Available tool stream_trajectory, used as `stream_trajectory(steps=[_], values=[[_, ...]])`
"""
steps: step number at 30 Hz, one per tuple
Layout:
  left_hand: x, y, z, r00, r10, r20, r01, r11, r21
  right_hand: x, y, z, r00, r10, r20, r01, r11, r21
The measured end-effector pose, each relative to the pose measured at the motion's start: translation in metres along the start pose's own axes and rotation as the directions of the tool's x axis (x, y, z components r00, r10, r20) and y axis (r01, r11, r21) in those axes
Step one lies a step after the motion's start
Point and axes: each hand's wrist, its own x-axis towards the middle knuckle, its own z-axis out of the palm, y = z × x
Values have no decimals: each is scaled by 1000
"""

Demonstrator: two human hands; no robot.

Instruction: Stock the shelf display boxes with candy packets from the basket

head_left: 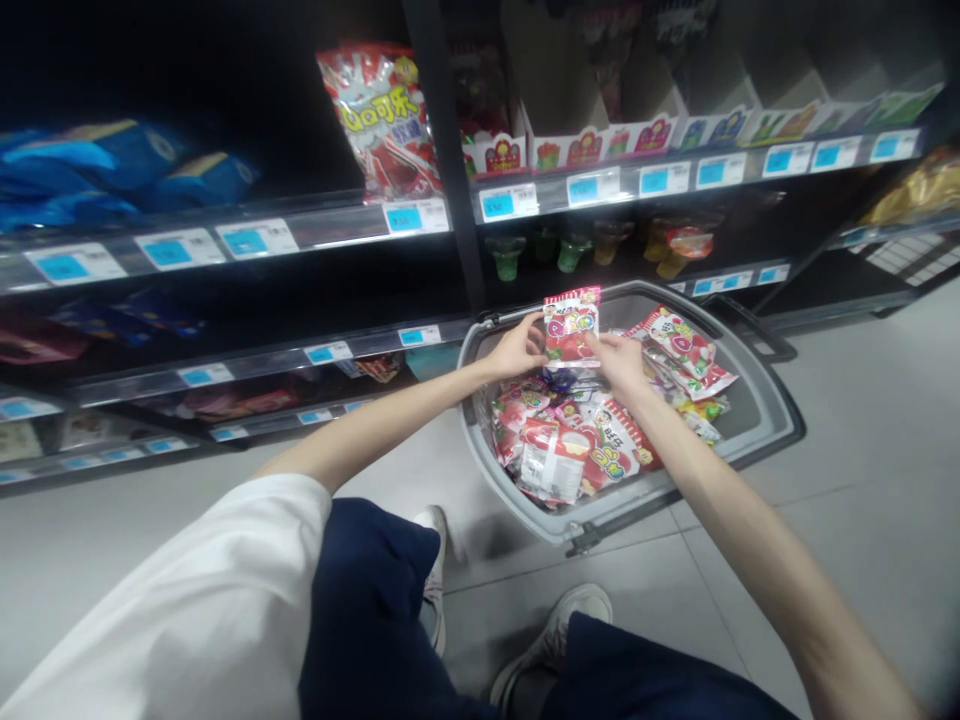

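Snack packet (pixel 571 325): red-and-white printed film pouch, held upright between both my hands, just above the far-left part of the grey shopping basket (pixel 754 405).

Grip: left hand (pixel 517 350) is closed in a pinch on the pouch's left edge, thumb on the front face and fingers behind. Right hand (pixel 619 358) is pinched on the lower right edge in the same way. The other fingers are loosely curled and hold nothing else.

Handling, judged from its look:
- Light. The pouch stands up from two edge pinches without sagging.
- Soft, glossy film, likely slippery on the flat faces. The crimped side and top seams look like the surest places to take hold.
- Contents probably small and loose, so squeezing the middle would only shift them. Not fragile to an ordinary grip.

Surroundings:
- The basket sits on the floor (pixel 862 480) with a heap of like packets (pixel 570 440) filling its left and middle. Its right end shows bare bottom.
- Shelf edge with price tags (pixel 420 335) runs just beyond the basket's far rim, close behind the pouch. A dark upright post stands to its far left.
- Small cups (pixel 570 250) stand on the shelf beyond the pouch, and a large red bag (pixel 386 120) hangs higher up on the left.
- Open room lies on the right and the near side over bare floor tiles. My shoes (pixel 559 625) are just near of the basket rim.
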Motion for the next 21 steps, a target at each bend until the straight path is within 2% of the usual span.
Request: stream_trajectory(steps=[4, 6, 8, 11, 13, 16, 18, 19, 21], values=[[0, 5, 2, 1000, -24, 15, 24, 998, -50, -6, -11, 3, 998, -57, -10, 57, 997, 44], [0, 11, 3, 994, -69, 89, 87, 972, -219, -10, -17, 6, 993, -88, 83, 80, 991, 104], [-1, 18, 4, 971, -107, 215, 191, 886, -422, -15, -22, 9, 969, -127, 210, 94, 982, 161], [-4, 25, 4, 939, -120, 321, 285, 794, -537, -21, -22, 16, 929, -185, 322, 136, 976, 168], [-5, 27, 4, 945, -124, 304, 279, 792, -543, -22, -20, 19, 935, -195, 297, 152, 975, 160], [-7, 28, 4, 956, -128, 262, 257, 798, -545, -18, -15, 17, 973, -199, 120, 190, 978, 82], [-8, 29, 3, 955, -139, 261, 264, 799, -540, -12, -12, 13, 977, -209, 34, 209, 978, -12], [-8, 30, 3, 953, -144, 267, 271, 800, -535, -10, -11, 11, 981, -192, 27, 193, 981, -29], [-9, 31, 4, 950, -148, 276, 278, 803, -528, -6, -10, 7, 990, -113, 84, 113, 994, 9]])
